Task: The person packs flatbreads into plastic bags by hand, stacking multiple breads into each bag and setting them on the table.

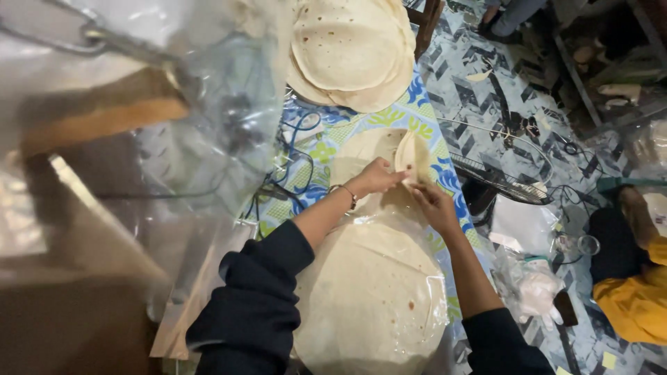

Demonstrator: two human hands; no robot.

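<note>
A crinkled sheet of clear plastic film [174, 132] is hanging over the left side, glossy and blurred. Beside it, a floral blue-and-green tablecloth [333, 135] is covering the table. The left hand [379, 177] is pinching the edge of a thin, pale round flatbread [410, 154], which is folding upward. The right hand [434, 206] is gripping its lower edge from below. A plastic-wrapped stack of flatbreads [372, 292] is lying nearest the person, and another bare stack [351, 52] is resting farther away. A person in yellow [636, 292] is sitting at right.
</note>
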